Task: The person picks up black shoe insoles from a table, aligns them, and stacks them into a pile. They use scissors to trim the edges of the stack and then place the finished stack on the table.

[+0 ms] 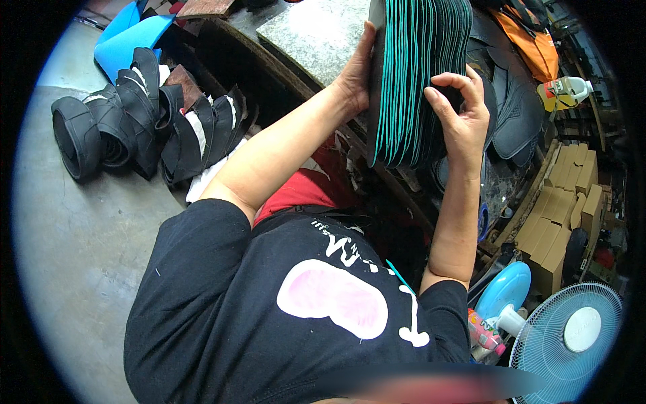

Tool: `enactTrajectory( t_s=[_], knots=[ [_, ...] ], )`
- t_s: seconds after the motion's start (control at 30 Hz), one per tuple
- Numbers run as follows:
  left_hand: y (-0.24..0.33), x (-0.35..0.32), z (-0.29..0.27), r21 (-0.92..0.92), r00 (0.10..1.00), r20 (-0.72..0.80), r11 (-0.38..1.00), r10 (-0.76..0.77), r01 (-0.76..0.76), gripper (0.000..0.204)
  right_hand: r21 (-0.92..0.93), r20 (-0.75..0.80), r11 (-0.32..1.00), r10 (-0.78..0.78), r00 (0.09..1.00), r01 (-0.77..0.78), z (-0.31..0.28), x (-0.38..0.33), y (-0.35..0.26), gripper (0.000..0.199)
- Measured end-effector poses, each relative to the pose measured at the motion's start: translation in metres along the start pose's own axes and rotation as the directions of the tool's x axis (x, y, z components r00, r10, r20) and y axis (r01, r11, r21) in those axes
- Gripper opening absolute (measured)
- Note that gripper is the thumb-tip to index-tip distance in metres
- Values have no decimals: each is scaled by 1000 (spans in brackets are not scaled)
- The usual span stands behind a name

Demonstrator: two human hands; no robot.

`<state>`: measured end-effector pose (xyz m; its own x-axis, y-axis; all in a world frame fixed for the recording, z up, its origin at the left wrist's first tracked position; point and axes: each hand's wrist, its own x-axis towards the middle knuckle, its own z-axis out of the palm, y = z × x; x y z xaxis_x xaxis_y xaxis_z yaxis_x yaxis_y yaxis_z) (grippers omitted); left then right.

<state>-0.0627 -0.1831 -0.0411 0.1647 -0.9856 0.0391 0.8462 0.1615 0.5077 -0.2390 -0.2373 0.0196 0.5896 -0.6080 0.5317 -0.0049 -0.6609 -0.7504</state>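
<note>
A thick stack of thin black pieces with teal edges (407, 87) is held up in front of me, its layers standing on edge side by side. My left hand (356, 77) grips its left end, with the thumb along the black outer face and the other fingers hidden behind. At the stack's right side is my right hand (464, 118). Its thumb and forefinger curve toward each other with a gap between them, and I see nothing pinched there. Whether its other fingers touch the stack I cannot tell.
Curved black padded pieces (114, 131) lie bundled at the left, below blue sheets (134, 37). Behind the stack is a worktable with a pale speckled slab (303, 34). More black pieces (518, 121), a yellow-liquid jug (565, 93), cardboard boxes (548, 222) and a fan (572, 337) occupy the right.
</note>
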Motion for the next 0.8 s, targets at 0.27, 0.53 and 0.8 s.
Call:
enactTrajectory(
  t_s=[0.27, 0.53, 0.8],
  knots=[
    [2, -3, 5, 81, 1000, 4, 997, 8, -8, 96, -16, -65, 994, -111, 992, 110, 4, 0, 0, 20],
    [2, -5, 8, 62, 1000, 9, 998, 17, -17, 99, 35, -18, 997, -68, 998, 69, 6, -2, -4, 26],
    [1, -1, 5, 28, 1000, 26, 1000, 7, -8, 97, -94, -24, 982, -164, 986, 161, 5, 1, -3, 19]
  ],
)
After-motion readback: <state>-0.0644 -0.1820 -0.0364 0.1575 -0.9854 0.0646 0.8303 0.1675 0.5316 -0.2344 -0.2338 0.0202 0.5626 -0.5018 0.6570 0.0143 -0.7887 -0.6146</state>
